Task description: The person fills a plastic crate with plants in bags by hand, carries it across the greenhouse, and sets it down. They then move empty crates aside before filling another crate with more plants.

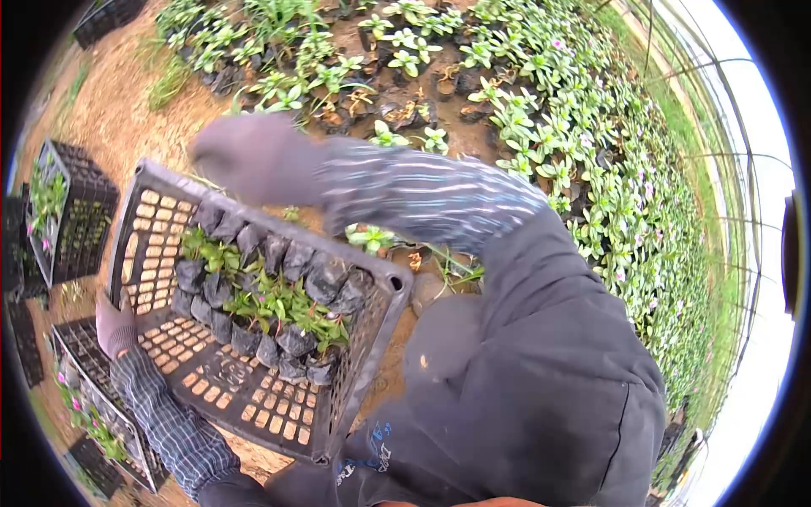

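Observation:
A black plastic crate (365, 261) is tilted in front of my knees, its open side facing me. Inside lie rows of seedlings in black plastic bags (297, 340), their green leaves (269, 300) pointing inward between the rows. My left hand (114, 326), gloved, grips the crate's left side, with part of the fingers hidden by the wall. Over the crate's far rim passes my right hand (241, 158), also gloved and smeared by motion, so its fingers are unclear. The striped right sleeve (422, 188) stretches across the view above the crate.
Bagged plants (541, 127) with some pink flowers cover the ground ahead and to the right. Other black crates holding plants, one upper left (83, 211) and one lower left (110, 397), stand beside me. Bare soil (118, 110) lies at upper left.

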The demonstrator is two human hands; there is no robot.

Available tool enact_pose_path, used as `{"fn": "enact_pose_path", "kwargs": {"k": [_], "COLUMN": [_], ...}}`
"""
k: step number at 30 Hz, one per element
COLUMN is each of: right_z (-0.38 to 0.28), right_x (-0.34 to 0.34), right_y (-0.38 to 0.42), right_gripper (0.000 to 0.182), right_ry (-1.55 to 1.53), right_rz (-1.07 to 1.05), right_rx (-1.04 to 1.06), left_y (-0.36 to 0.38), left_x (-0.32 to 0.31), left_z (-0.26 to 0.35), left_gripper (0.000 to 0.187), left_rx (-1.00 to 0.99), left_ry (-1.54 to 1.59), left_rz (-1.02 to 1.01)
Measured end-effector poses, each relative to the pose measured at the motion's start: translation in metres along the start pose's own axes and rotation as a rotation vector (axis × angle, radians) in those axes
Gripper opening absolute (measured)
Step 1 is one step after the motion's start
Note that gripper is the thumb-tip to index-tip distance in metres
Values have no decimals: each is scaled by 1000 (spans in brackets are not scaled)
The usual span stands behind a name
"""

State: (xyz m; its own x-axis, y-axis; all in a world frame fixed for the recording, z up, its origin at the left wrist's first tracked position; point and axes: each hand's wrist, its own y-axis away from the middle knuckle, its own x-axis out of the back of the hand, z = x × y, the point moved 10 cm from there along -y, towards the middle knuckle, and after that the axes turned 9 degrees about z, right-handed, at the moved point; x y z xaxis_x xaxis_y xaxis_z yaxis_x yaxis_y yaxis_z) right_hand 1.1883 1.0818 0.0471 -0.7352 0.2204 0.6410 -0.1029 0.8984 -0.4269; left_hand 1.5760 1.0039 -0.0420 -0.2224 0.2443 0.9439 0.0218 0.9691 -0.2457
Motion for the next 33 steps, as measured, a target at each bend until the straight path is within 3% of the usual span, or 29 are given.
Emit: {"fn": "enact_pose_path", "kwargs": {"k": [2, 3, 4, 6, 7, 9, 10, 12, 16, 19, 23, 24, 25, 26, 27, 30, 31, 33], "right_z": [105, 169, 227, 335, 354, 405, 422, 447, 454, 442, 467, 500, 545, 510, 479, 483, 427, 396], "right_x": [72, 101, 126, 161, 172, 192, 195, 181, 182, 186, 170, 162, 164, 173, 178, 171, 177, 172], "right_y": [46, 79, 116, 208, 243, 298, 311, 316, 294, 269, 262, 272, 292, 272, 267, 257, 232, 197], "right_gripper": [23, 25, 28, 42, 46, 49, 46, 44, 42, 38, 35, 35, 35, 36, 34, 31, 28, 32], "right_ry": [25, 220, 227, 635, 711, 874, 874, 915, 988, 979, 972, 967, 997, 1021, 858, 646, 719, 648], "right_rz": [398, 539, 459, 272, 134, 70, 124, -147, -206, 25, -56, -59, 123, 307, 319, 244, 313, 336], "right_rx": [-195, -320, -608, -1034, -1115, -1258, -1191, -1133, -1024, -962, -1022, -1000, -992, -981, -969, -979, -980, -829], "left_y": [0, -2, -3, -4, -3, -3, -4, -2, -1, 0, -1, -2, -1, -1, -2, 0, 1, -2], "left_x": [-9, -11, -15, -18, -18, -14, -15, -13, -9, -10, -14, -14, -12, -11, -10, -8, -2, -6], "left_z": [-4, -5, -8, -9, -8, -5, -3, -7, -3, -5, -9, -11, -8, -9, -6, -8, -1, 3], "left_gripper": [59, 59, 58, 58, 57, 57, 57, 55, 50, 49, 52, 53, 54, 54, 53, 51, 50, 48], "left_rx": [82, 68, 70, 59, 66, 79, 74, 96, 101, 93, 78, 71, 105, 123, 108, 106, 83, 37], "left_ry": [7, -2, 2, -4, 52, 90, 77, 33, 98, 106, 35, 6, 23, 23, 10, 9, 23, 66], "left_rz": [-96, -97, -95, -99, -104, -114, -118, -73, -65, -63, -34, -22, -75, -70, -66, -42, -26, -42]}}
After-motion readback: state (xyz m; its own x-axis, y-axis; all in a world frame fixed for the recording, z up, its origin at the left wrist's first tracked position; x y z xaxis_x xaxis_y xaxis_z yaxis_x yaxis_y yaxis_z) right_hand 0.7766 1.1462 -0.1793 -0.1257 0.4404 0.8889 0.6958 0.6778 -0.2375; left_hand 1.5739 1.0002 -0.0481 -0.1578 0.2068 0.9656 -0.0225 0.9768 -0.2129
